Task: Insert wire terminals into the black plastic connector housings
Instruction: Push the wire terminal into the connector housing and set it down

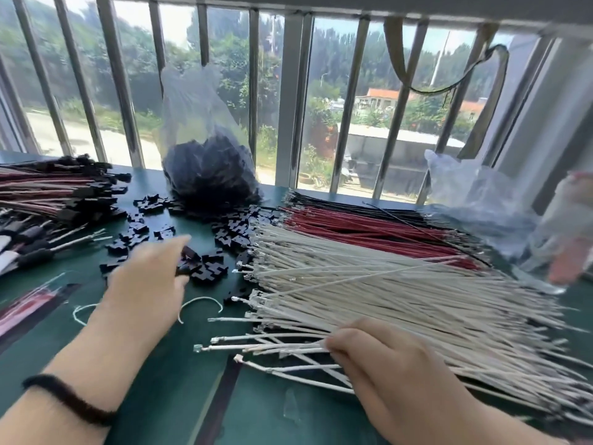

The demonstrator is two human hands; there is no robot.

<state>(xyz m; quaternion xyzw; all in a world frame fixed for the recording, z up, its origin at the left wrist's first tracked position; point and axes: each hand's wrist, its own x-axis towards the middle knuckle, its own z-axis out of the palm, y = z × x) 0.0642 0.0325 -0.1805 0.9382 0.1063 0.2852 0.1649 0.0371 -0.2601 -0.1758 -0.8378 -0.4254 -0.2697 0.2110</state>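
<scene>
- Left hand (147, 284) reaching over loose black housings (205, 268) on the green table (154, 380), fingertips at one; grip blurred, cannot tell.
- Right hand (388, 364) pinching white wires (288, 348), terminals pointing left of the fingers.

You have strong daylight coming in through the barred window (288, 91) at the top of the frame, so the green table (167, 364) is evenly bright, with only soft shadows and a pale glare on the clear plastic bag (199, 117) in the upper middle. The wide lens bends the bars outward at the left and right edges. Your left hand (150, 277) is smeared by motion, and the far right edge is blurred; the white wires (385, 300) stay fairly sharp.
</scene>
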